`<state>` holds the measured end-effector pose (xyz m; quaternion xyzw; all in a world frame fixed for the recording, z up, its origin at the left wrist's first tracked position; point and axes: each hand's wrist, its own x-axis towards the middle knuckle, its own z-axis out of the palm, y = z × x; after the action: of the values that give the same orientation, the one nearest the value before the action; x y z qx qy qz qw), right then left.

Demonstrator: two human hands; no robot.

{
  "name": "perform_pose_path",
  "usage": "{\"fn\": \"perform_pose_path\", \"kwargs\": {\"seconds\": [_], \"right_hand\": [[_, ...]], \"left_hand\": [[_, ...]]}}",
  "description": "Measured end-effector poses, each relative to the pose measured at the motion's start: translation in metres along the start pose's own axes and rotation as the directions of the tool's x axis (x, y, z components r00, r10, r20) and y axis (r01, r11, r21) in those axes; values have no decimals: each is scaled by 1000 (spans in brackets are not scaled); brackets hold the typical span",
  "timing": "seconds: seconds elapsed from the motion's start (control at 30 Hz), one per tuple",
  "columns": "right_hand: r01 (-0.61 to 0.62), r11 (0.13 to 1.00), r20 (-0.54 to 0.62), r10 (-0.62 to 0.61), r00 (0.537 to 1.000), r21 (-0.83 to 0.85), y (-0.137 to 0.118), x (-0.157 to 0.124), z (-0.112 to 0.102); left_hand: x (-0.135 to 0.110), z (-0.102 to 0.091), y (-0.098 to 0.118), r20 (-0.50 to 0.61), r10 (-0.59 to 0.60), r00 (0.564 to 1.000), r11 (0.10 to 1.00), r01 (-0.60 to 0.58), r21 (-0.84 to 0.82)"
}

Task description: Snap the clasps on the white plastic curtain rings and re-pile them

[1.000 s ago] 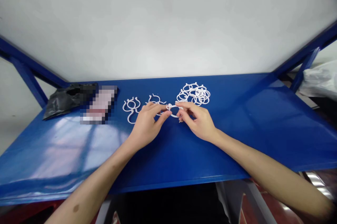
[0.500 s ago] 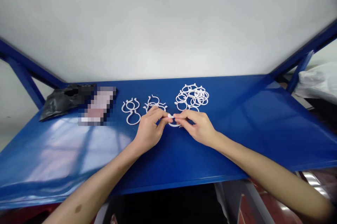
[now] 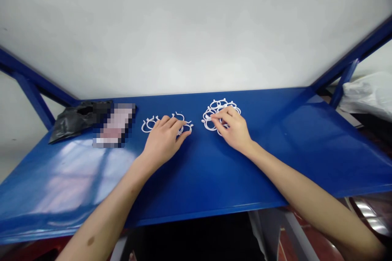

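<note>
My left hand [image 3: 162, 136] lies over a loose group of white plastic rings [image 3: 144, 130] with gaps in them, left of the middle of the table. Its thumb and fingers are apart, and the hand covers part of that group. To the right is a pile of white plastic rings [image 3: 209, 129] that look closed, with small knobs on them. My right hand [image 3: 234, 128] is at this pile, thumb and forefinger pinched on a white plastic ring there. The right fingers hide part of the pile.
Both groups lie on a blue tabletop [image 3: 275, 150]. A black plastic bag [image 3: 67, 124] and a blurred-out flat object [image 3: 114, 126] are at the left. A pale wall [image 3: 196, 40] stands behind, with blue frame bars [image 3: 346, 71] at the sides.
My hands have parted from the ring they held together in the middle. The left moved left onto the gapped rings; the right moved up to the pile and pinches there.
</note>
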<state>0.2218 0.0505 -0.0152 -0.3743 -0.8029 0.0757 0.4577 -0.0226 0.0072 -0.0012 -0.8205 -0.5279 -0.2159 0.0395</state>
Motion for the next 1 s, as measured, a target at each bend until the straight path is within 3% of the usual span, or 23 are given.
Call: {"fn": "perform_pose_path", "kwargs": {"seconds": [0.13, 0.33, 0.53, 0.67, 0.8, 0.87, 1.0], "right_hand": [[-126, 974, -97, 109, 989, -189, 30, 9, -2], [-150, 952, -68, 137, 988, -266, 44, 9, 0], [-76, 982, -71, 64, 995, -173, 21, 10, -6], [-30, 999, 103, 27, 994, 22, -7, 2, -3], [-149, 974, 287, 95, 953, 173, -32, -11, 4], [-194, 962, 286, 134, 949, 191, -38, -14, 5], [-293, 925, 185, 253, 950, 241, -37, -11, 1]], "left_hand": [[-1, 3, -10, 73, -4, 997, 995, -3, 97], [0, 5, -10, 93, -2, 996, 999, -2, 42], [2, -4, 0, -87, -5, 996, 999, 2, -37], [0, -5, 11, -146, 112, 983, 989, -124, -79], [-3, 3, 19, -147, 295, 944, 945, -311, -101], [-6, 8, 22, -170, 340, 925, 924, -362, -125], [-10, 11, 25, -266, 285, 921, 920, -341, -195]]}}
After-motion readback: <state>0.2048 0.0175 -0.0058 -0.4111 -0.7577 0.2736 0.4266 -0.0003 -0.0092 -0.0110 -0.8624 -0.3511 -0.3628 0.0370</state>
